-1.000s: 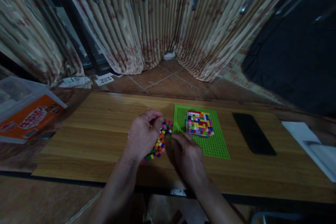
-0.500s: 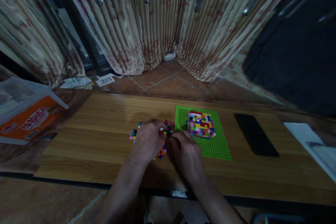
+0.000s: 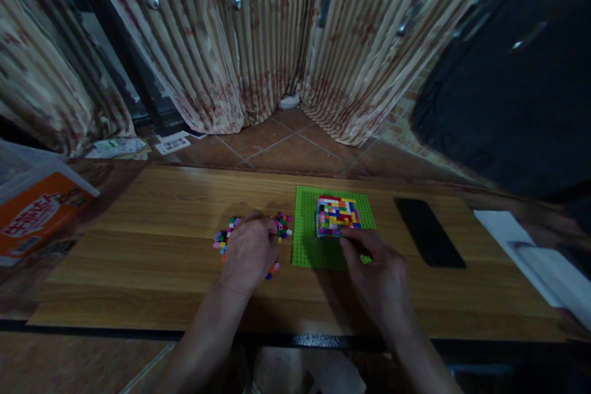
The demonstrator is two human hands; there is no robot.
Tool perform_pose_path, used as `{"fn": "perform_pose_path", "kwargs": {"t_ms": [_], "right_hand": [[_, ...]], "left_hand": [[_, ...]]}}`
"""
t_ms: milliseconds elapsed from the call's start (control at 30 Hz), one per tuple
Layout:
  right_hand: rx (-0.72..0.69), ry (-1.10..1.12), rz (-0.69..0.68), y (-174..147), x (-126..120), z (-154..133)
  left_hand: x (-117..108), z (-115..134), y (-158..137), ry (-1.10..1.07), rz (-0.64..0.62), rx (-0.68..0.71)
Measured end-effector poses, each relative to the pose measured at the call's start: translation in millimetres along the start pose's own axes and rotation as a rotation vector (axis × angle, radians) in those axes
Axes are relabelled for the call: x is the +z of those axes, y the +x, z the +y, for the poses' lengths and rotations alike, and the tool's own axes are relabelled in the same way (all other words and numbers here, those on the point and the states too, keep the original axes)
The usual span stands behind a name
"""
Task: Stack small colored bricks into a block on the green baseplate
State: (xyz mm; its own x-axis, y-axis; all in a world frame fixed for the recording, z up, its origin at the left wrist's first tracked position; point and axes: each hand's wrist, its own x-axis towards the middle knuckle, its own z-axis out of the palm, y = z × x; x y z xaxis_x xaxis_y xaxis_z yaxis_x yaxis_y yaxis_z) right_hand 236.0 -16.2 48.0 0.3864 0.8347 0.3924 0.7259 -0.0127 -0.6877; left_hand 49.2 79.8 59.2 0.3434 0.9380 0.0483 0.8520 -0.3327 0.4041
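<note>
The right hand (image 3: 378,265) has moved from the gap between the loose bricks and the plate to the near edge of the block, while the left hand (image 3: 252,249) stays over the bricks. The block (image 3: 337,212), a low stack of many-coloured bricks, sits on the green plate (image 3: 305,249), toward its far side. The right thumb and forefinger are drawn almost together at the block's near right corner; whether a brick is pinched between them, I cannot tell. The rest of that hand hangs over the plate's near right part and the table. Left of the plate, the loose bricks (image 3: 220,239) lie in a spread heap, much of it hidden under the left hand. Its fingers are curled downward, and I cannot tell whether they have hold of anything.

All this is on the wooden table (image 3: 138,246). A black slab (image 3: 429,234) lies flat to the right of the plate, with white paper (image 3: 503,237) beyond it. At the far left stands a clear box (image 3: 41,215) with an orange label. Behind the table are tiled floor (image 3: 272,141) and striped curtains (image 3: 258,43).
</note>
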Motion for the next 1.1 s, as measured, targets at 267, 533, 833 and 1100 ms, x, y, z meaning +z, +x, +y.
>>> {"fn": "perform_pose_path", "kwargs": {"t_ms": [267,533,833,1100], "right_hand": [[-0.069,-0.257,0.052,6,-5,13],[0.010,-0.262,0.110,9,-1,18],[-0.018,-0.209,0.120,8,-3,23],[0.000,-0.187,0.105,3,0,31]], "left_hand": [[-4,1,2,-0.028,0.013,-0.050],[-8,7,5,-0.114,-0.007,-0.047],[-8,11,6,-0.435,-0.020,-0.047],[2,16,8,-0.783,-0.035,-0.031]]}}
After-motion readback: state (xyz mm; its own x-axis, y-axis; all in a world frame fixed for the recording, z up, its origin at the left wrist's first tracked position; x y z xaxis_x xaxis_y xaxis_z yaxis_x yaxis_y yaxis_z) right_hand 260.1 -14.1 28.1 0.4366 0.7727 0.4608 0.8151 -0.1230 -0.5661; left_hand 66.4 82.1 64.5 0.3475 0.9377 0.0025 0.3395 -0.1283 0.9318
